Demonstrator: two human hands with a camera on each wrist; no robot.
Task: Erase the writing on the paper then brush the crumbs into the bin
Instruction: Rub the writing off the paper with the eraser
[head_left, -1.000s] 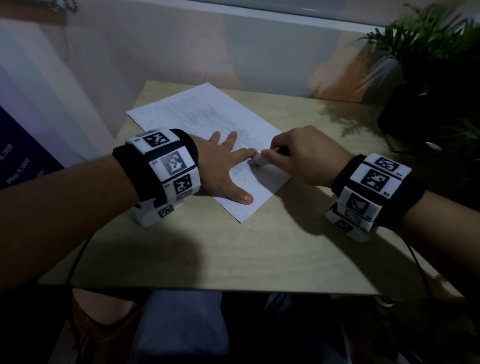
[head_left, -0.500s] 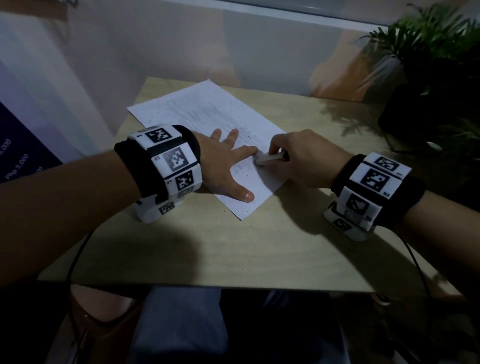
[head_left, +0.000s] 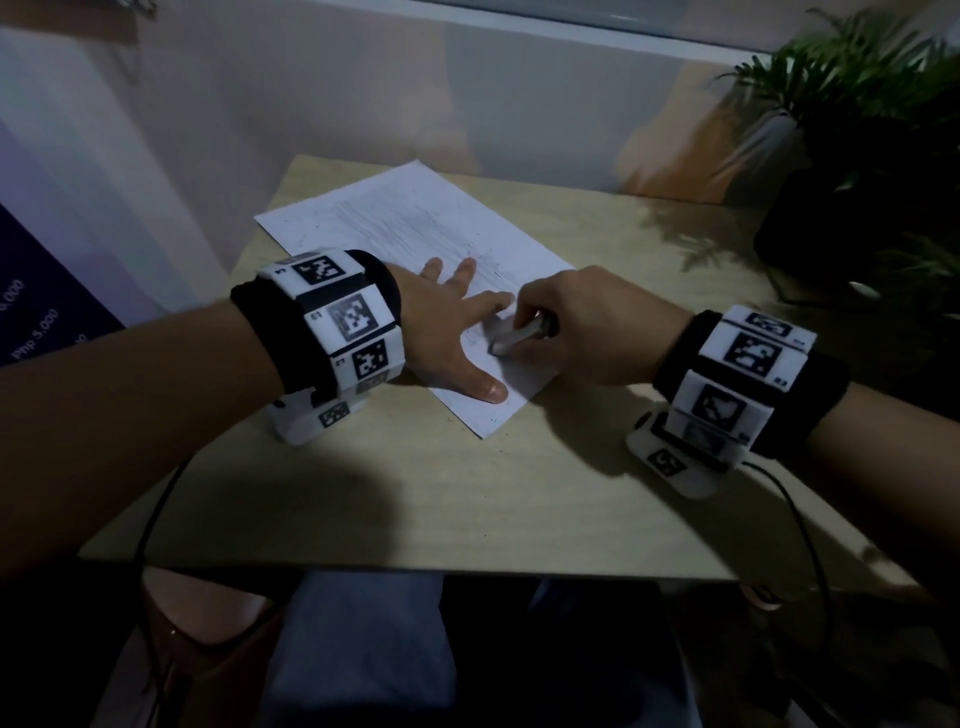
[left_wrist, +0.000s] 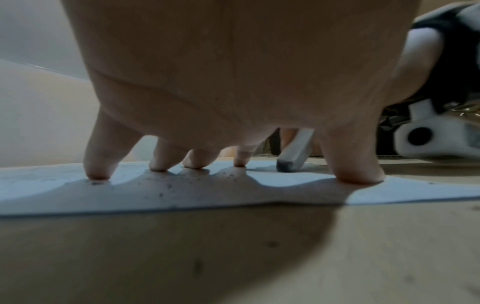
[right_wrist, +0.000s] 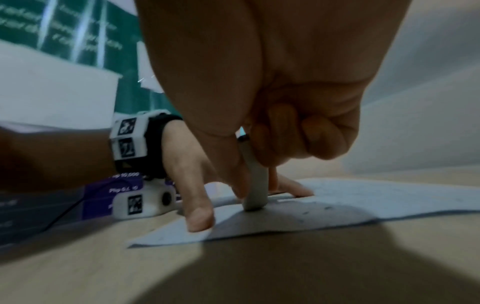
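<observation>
A white sheet of paper (head_left: 405, 228) with faint pencil lines lies slantwise on the wooden table (head_left: 467, 493). My left hand (head_left: 452, 332) presses flat on its near part with fingers spread; in the left wrist view the fingertips (left_wrist: 100, 170) stand on the paper (left_wrist: 130, 197). My right hand (head_left: 587, 327) pinches a white eraser (head_left: 511, 338), whose tip touches the sheet between my left forefinger and thumb. The eraser (left_wrist: 293, 156) has a grey, smudged end, and in the right wrist view the eraser (right_wrist: 255, 189) stands upright on the paper (right_wrist: 389, 201). Dark crumbs (left_wrist: 166, 187) speckle the sheet. No bin is in view.
A dark pot with a green plant (head_left: 857, 171) stands at the table's far right corner. A pale wall (head_left: 363, 93) runs behind the table. A cable (head_left: 800, 525) trails from my right wristband over the near edge. My knees are below the table's front.
The eraser's tip has slid nearer along the paper, toward my left thumb, with my right hand following. My left hand has stayed pressed on the sheet.
</observation>
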